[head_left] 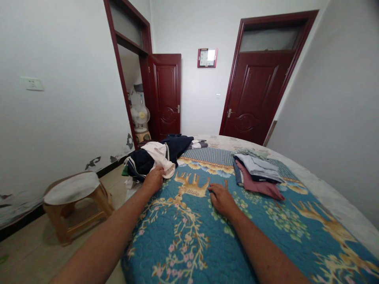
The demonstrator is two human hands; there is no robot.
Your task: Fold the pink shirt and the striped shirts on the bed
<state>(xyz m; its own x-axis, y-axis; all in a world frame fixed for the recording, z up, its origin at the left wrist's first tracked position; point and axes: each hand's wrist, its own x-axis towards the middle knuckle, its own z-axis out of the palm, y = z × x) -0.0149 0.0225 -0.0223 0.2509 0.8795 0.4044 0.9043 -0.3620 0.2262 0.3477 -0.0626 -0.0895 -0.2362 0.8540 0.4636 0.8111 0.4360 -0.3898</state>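
Note:
My left hand (154, 179) is closed on the near edge of a pale pink garment (158, 154). That garment lies partly over a heap of dark navy clothes (180, 146) with white striping, at the left edge of the bed. My right hand (222, 199) is low over the teal quilted bedspread (189, 221), beside a printed deer, fingers loosely bent and holding nothing. To the right of it sits a stack of folded clothes, with a light grey garment (257, 166) on top of a dusty pink one (256, 184).
A plastic stool (72, 188) stands on the floor at the left. Behind the navy heap lies a grey and white cloth (198, 144). An open dark red door (166, 94) is at the back, with a fan (140, 115) in the doorway. A closed door (256, 92) is further right.

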